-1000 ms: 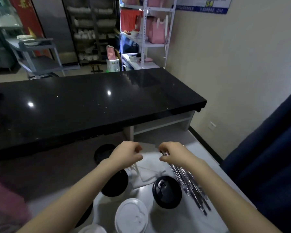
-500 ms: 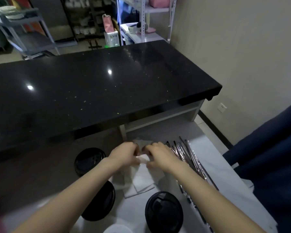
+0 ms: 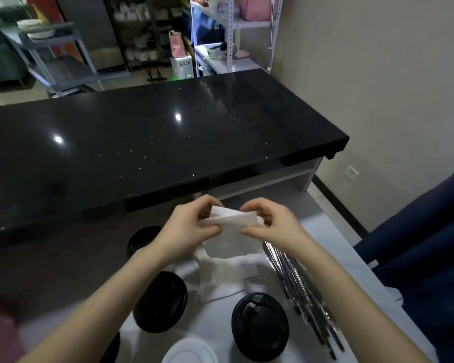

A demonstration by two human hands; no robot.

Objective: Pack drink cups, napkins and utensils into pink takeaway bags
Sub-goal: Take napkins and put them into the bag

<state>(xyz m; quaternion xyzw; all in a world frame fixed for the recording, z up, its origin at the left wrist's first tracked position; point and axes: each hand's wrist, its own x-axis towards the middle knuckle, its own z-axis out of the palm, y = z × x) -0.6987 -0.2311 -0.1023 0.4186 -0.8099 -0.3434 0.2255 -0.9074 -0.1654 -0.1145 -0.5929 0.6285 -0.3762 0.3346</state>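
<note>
My left hand (image 3: 188,226) and my right hand (image 3: 269,224) both pinch a white napkin (image 3: 230,233), which hangs above the white worktop (image 3: 333,247). Under it lies a small pile of napkins (image 3: 220,279). Cups with black lids stand around: one (image 3: 160,301) below my left wrist, one (image 3: 259,324) at centre front, one (image 3: 139,238) partly hidden behind my left wrist. A white-lidded cup (image 3: 189,351) is at the bottom edge. Wrapped utensils (image 3: 302,292) lie in a row to the right. A pink bag (image 3: 0,334) shows blurred at the bottom left.
A long black counter (image 3: 142,142) runs across just beyond the worktop. A dark blue cloth surface (image 3: 425,244) borders the right side. Metal shelving with pink bags (image 3: 252,9) stands in the back, a grey trolley (image 3: 50,48) at the far left.
Both hands have lifted a napkin off the pile and hold it up between them; earlier they were down on the pile. The camera has tilted downward.
</note>
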